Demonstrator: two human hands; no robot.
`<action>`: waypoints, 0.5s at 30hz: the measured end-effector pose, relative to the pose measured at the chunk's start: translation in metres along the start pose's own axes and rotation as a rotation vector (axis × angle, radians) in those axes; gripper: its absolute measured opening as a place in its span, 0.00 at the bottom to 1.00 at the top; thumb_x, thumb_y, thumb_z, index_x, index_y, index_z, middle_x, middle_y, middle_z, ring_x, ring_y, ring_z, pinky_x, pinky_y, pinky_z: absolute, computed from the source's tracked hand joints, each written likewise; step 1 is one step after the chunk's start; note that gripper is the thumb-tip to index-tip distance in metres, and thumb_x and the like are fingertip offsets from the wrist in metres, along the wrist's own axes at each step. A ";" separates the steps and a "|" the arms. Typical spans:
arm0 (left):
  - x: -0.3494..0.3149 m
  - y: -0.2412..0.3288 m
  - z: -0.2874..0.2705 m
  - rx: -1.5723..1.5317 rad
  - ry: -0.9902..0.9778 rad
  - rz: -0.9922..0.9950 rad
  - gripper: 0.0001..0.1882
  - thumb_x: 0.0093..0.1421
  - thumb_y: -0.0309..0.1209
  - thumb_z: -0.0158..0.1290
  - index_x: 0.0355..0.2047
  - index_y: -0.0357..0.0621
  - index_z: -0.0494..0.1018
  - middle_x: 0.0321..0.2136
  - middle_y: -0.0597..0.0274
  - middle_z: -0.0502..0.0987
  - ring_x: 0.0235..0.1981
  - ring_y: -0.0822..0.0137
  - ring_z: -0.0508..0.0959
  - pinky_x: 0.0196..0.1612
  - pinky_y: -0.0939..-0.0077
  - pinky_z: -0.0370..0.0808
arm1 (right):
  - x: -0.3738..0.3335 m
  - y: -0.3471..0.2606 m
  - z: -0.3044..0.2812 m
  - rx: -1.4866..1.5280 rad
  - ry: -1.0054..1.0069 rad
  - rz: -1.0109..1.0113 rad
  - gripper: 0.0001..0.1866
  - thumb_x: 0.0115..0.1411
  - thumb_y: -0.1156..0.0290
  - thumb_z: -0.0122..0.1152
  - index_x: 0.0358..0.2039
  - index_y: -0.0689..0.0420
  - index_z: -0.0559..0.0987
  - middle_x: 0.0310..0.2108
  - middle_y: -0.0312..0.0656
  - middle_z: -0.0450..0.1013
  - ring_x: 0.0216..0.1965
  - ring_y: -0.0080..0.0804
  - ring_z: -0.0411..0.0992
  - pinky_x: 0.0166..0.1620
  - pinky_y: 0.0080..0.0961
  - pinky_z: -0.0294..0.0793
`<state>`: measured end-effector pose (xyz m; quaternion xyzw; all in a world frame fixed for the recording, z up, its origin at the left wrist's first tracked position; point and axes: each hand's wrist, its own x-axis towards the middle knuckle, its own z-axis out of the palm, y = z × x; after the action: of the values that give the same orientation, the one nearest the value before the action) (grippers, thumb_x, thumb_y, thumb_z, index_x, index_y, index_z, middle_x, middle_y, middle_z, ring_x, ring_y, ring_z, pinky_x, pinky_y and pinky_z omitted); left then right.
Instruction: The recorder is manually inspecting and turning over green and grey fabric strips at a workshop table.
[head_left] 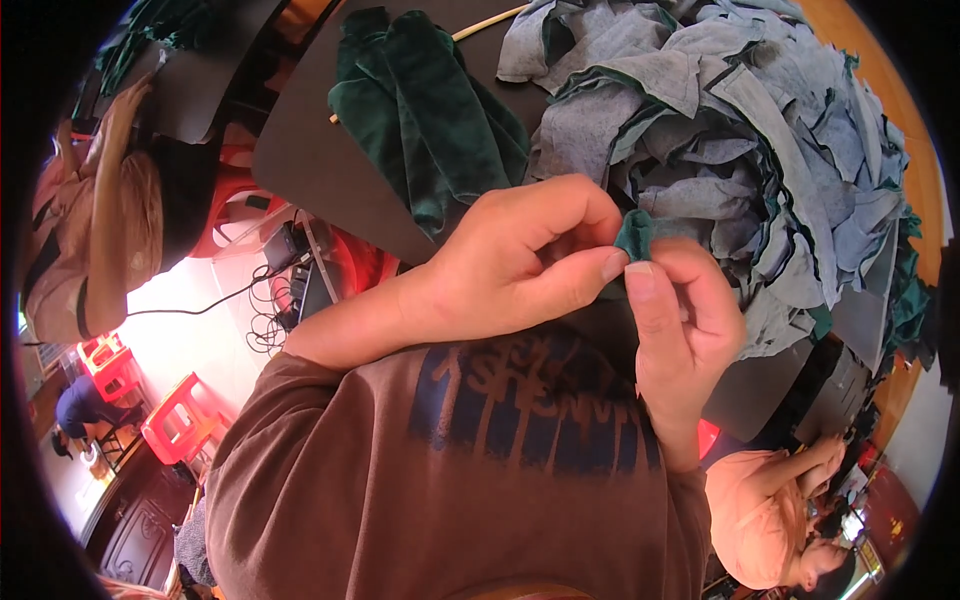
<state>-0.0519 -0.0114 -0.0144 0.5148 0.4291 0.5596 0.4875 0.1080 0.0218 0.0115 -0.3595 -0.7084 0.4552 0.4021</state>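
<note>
My left hand (520, 265) and my right hand (680, 330) meet close to my chest and pinch a small dark green fabric piece (634, 235) between thumbs and fingers. The piece sits at the near edge of a big heap of grey-backed green fabric cut-outs (730, 130) on a dark table (310, 150). A folded stack of dark green velvet (425, 110) lies on the table left of the heap. My brown shirt fills the lower middle of the view.
A thin wooden stick (485, 22) lies behind the velvet. A person in a tan top (90, 220) sits at the left, another in a peach top (770, 500) at lower right. Red plastic stools (180, 420) and cables (265, 320) are on the floor.
</note>
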 end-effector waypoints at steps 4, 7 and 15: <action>0.002 0.005 -0.001 0.131 -0.037 0.042 0.06 0.52 0.25 0.53 0.27 0.40 0.66 0.17 0.66 0.67 0.17 0.75 0.66 0.19 0.80 0.63 | -0.002 0.005 0.002 0.313 -0.011 0.104 0.04 0.54 0.79 0.57 0.25 0.63 0.71 0.23 0.35 0.66 0.23 0.19 0.60 0.28 0.13 0.57; 0.002 0.005 -0.002 0.145 -0.062 0.050 0.05 0.54 0.25 0.51 0.27 0.40 0.65 0.18 0.69 0.65 0.18 0.78 0.63 0.20 0.83 0.60 | -0.003 0.007 0.001 0.481 -0.010 0.156 0.04 0.55 0.78 0.56 0.26 0.63 0.71 0.24 0.33 0.65 0.24 0.17 0.57 0.29 0.12 0.56; -0.001 0.001 -0.006 -0.148 -0.112 -0.139 0.05 0.57 0.25 0.48 0.28 0.41 0.64 0.23 0.72 0.64 0.22 0.82 0.61 0.23 0.86 0.59 | 0.000 0.021 0.011 0.686 -0.081 0.088 0.11 0.52 0.74 0.60 0.36 0.61 0.70 0.32 0.38 0.66 0.32 0.23 0.62 0.37 0.18 0.61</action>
<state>-0.0580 -0.0125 -0.0145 0.4769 0.3935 0.5249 0.5850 0.1008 0.0249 -0.0107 -0.2152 -0.5133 0.6975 0.4513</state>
